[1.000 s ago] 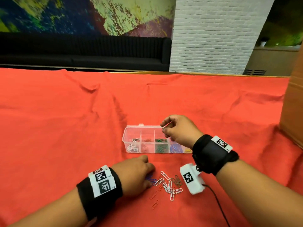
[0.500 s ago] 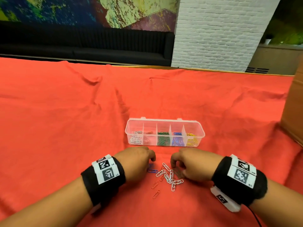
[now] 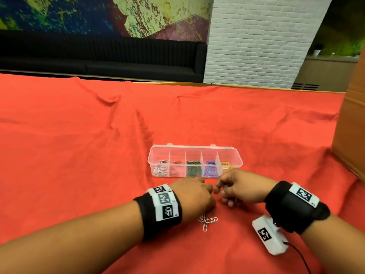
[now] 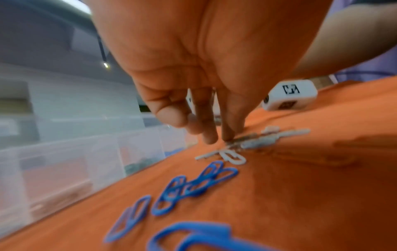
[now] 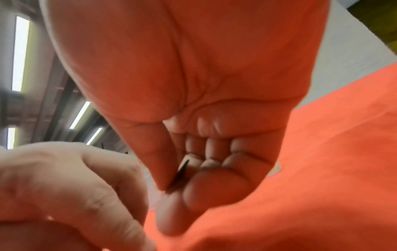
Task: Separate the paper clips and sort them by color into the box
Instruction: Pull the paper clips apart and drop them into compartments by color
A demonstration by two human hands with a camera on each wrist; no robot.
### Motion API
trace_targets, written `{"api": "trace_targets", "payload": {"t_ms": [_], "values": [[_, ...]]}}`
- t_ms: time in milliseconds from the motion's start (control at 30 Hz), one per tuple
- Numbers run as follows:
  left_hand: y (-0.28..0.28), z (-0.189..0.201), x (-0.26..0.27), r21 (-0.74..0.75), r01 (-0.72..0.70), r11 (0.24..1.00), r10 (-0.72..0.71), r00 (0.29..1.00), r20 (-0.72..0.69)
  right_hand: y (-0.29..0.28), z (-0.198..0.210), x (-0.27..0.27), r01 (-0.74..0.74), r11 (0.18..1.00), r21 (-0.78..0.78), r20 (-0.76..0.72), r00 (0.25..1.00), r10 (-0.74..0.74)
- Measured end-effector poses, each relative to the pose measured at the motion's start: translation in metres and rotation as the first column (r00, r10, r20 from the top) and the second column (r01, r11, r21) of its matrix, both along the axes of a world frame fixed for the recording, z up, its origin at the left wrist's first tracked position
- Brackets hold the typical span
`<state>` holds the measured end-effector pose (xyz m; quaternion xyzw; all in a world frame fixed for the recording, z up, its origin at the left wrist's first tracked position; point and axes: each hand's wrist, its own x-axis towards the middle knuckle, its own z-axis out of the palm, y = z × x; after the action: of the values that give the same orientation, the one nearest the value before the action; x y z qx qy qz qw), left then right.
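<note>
A clear box (image 3: 236, 158) with several compartments holds white, red, green, blue and yellow clips, left to right. Just in front of it, loose white clips (image 3: 207, 221) lie on the red cloth. My left hand (image 3: 205, 194) covers most of the pile. In the left wrist view its fingertips (image 4: 227, 137) press down on tangled white clips (image 4: 257, 142), with blue clips (image 4: 193, 186) lying nearer. My right hand (image 3: 221, 191) hovers right of it, fingers curled. In the right wrist view its thumb and forefinger pinch a thin dark paper clip (image 5: 182, 171).
A red cloth (image 3: 79, 155) covers the whole table. A cardboard box (image 3: 353, 125) stands at the right edge. A black sofa and a white brick pillar lie beyond the table's far edge.
My right hand left the box, came down to the pile and now holds a dark clip just above it. My left hand slid right over the clips.
</note>
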<state>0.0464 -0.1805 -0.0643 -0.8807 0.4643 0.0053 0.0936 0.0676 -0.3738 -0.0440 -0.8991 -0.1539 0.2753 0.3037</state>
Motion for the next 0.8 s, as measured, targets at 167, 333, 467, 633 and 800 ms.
{"api": "trace_targets", "payload": {"t_ms": [167,333,467,633,800], "values": [[-0.012,0.004,0.007,0.010,0.017,1.000,-0.017,1.000,0.004,-0.010,0.007,0.003,0.074,0.997,0.011,0.154,0.985,-0.075],[0.008,0.023,0.034,-0.314,-0.373,0.873,0.319,0.924,-0.210,0.003,0.018,0.024,0.152,0.968,0.198,0.329,0.920,-0.212],[0.031,0.042,0.072,-0.415,-0.567,0.712,0.533,0.820,-0.206,0.028,0.025,0.045,0.176,0.954,0.244,0.369,0.893,-0.259],[0.048,0.047,0.081,-0.401,-0.596,0.696,0.520,0.803,-0.291,0.047,0.037,0.039,0.114,0.986,-0.126,0.555,0.831,-0.025],[0.053,0.038,0.030,-0.235,-0.395,0.888,0.315,0.896,-0.314,0.039,0.024,-0.014,-0.058,0.876,-0.478,0.532,0.775,0.341]]}}
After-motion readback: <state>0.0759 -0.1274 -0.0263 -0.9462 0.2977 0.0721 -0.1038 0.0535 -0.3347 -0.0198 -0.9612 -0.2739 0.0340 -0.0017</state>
